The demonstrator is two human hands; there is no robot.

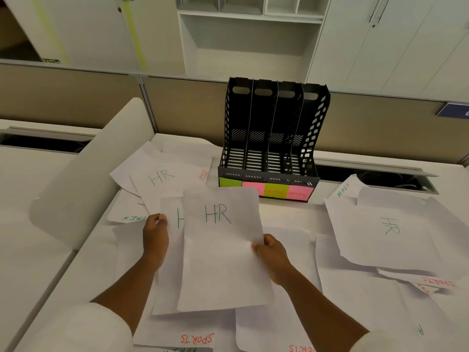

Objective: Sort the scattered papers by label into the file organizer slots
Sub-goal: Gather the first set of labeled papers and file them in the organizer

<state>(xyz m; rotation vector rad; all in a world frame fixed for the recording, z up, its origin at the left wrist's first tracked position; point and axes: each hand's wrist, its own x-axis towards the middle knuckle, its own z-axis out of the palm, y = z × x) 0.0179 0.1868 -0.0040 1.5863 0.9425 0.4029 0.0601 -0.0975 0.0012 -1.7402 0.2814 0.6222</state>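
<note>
Barely started — the black plastic four-slot file organizer [271, 138] sits empty, while our left hand [155, 237] and right hand [270, 252] each pinch a white HR-labelled paper sheet [220, 250].

The front HR sheet [223, 247] covers most of the sheet behind [172, 219], leaving one green stroke. The organizer's leftmost green label [230, 182] is unreadable. Bottom SPORTS paper [302, 348] is cropped.
</note>
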